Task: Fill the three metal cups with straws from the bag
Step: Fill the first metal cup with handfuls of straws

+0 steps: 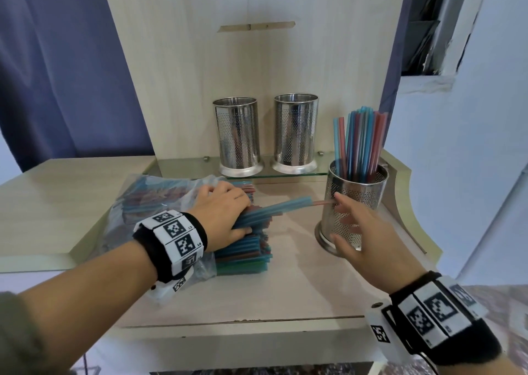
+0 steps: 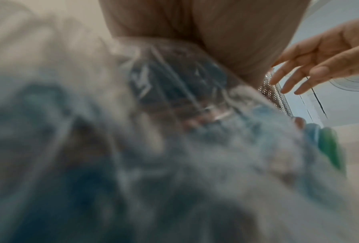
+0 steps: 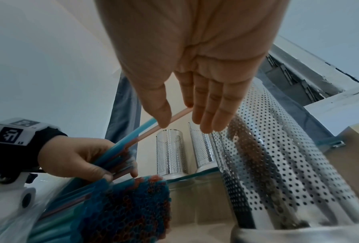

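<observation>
A clear plastic bag (image 1: pixel 160 200) of blue and red straws (image 1: pixel 243 257) lies on the wooden top. My left hand (image 1: pixel 225 211) grips a bundle of blue straws (image 1: pixel 274 210) drawn out of the bag's open end. One pink straw (image 1: pixel 323 203) sticks out of the bundle, and my right hand (image 1: pixel 357 226) pinches its tip between thumb and index finger (image 3: pixel 187 100). Beside that hand stands a perforated metal cup (image 1: pixel 354 203) full of upright straws (image 1: pixel 360 143). Two empty metal cups (image 1: pixel 238 137) (image 1: pixel 295 134) stand behind it. The left wrist view shows mostly blurred bag (image 2: pixel 174 98).
The two empty cups rest on a low glass shelf (image 1: pixel 200 164) against a wooden back panel (image 1: pixel 251 60). A blue curtain (image 1: pixel 57 60) hangs at the left. The full cup stands near the top's curved right edge (image 1: pixel 411 203).
</observation>
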A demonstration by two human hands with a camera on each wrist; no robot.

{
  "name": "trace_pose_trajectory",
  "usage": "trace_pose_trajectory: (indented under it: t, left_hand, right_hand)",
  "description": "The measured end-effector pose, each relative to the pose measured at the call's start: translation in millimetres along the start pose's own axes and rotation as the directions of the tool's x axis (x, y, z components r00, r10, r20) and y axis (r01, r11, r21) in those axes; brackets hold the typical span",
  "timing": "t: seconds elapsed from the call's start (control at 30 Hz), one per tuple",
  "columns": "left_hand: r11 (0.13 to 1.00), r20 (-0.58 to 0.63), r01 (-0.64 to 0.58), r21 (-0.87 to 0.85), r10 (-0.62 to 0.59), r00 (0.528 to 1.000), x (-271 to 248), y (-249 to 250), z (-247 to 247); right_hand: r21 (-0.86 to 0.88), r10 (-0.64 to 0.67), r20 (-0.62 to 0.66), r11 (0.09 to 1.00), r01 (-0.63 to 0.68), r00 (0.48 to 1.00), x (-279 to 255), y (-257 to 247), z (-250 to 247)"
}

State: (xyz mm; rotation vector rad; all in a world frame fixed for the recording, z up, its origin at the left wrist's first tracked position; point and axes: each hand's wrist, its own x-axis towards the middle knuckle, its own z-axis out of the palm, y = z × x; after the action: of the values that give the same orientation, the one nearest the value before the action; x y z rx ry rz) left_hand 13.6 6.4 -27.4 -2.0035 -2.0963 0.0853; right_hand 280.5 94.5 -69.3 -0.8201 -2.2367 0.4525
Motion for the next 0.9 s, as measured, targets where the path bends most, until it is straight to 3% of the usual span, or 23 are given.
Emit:
trace_pose_trajectory:
  t: [0.23,0.43,0.53,0.63,0.73,0.9]
  left_hand:
    - [0.996,-0.01,-0.049,-0.074,0.049,0.999,8,7,-8]
    - [0.934,-0.034,-0.098,-0.343,0.092,0.995,16,3,-17]
    - [0.929,-0.041,-0.116,-0.351,0.109,0.993,24,7,-26]
    - [0.903,-0.069,-0.146,-0.404,0.13,0.989,31,12,-37]
    - [0.882,-0.135,-0.191,-0.43,0.146,0.98,37,16,-47]
    - [0.837,-0.23,-0.231,-0.497,0.13,0.964,41,16,-60]
  right_hand:
    - [0.004,-0.048,-0.059,0.999,0.048,0.997,10,-9,0]
    - [0.192,0.106,-0.129,0.978,-0.08,0.986,5,-14,3]
    - [0.171,0.163,-0.027,0.973,-0.156,0.986,5,-14,8]
    - [0.105,0.156,0.171,0.979,-0.176,0.973,7,-20,17]
    - [0.04,0.123,0.393,0.988,-0.15,0.911,13,-29,33]
    - [0.162,0.086,0.525,0.967,-0.198,0.847,29,-49,57]
